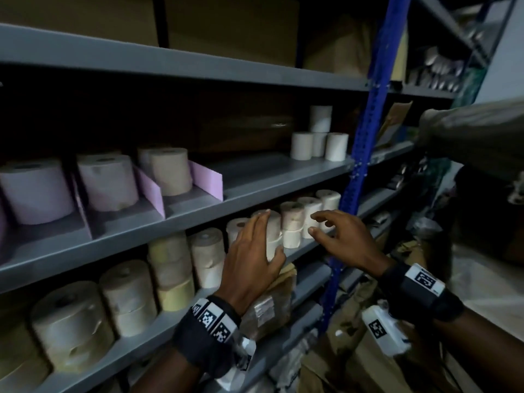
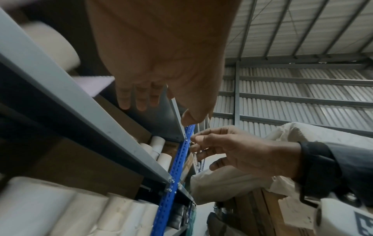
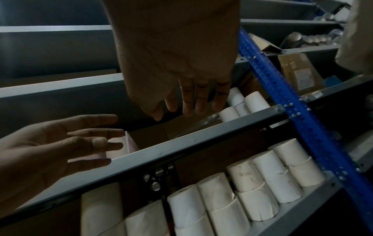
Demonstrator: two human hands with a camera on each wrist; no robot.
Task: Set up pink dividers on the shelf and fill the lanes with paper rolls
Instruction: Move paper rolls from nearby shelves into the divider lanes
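On the middle shelf (image 1: 255, 180), pink dividers (image 1: 205, 180) stand upright and form lanes. Large paper rolls (image 1: 109, 182) fill the three left lanes. The lane right of the last divider holds nothing. A few small white rolls (image 1: 319, 137) stand at that shelf's right end. My left hand (image 1: 255, 251) hovers open in front of stacked small rolls (image 1: 295, 222) on the lower shelf. My right hand (image 1: 331, 231) is spread open just to the right and holds nothing. The right wrist view shows my left hand (image 3: 70, 143) with straight fingers before the shelf edge.
A blue perforated upright (image 1: 360, 154) bounds the bay on the right. Bigger beige rolls (image 1: 127, 296) crowd the lower shelf's left. A brown wrapped packet (image 1: 269, 304) lies below my left wrist. A bulging sack (image 1: 476, 131) juts in at the right, with cartons under it.
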